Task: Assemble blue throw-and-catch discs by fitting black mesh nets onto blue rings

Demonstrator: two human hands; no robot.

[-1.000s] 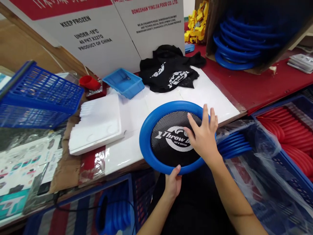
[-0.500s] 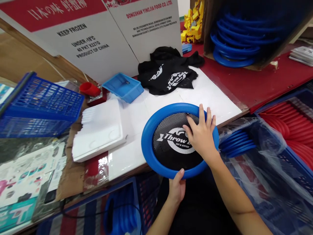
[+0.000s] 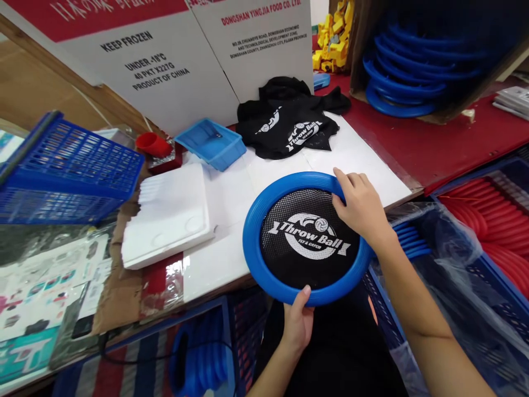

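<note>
Blue disc (image 3: 308,240) (lettered face up) | left hand (image 3: 299,324): grip closed on near edge | right hand (image 3: 361,207): pinching far-right edge

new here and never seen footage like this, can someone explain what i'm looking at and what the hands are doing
There is no machine here: these are a person's two bare hands, seen by a camera worn on the head that looks forward and down. Both hands hold a blue-rimmed disc with a black mesh middle printed "Throw Ball". The left hand has its thumb on the near rim; the right hand grasps the rim at the upper right. On the white work surface beyond lie black printed cloths, a blue tray and, to the left, a white foam piece. At the upper right, a cardboard box holds more blue rings.
</note>
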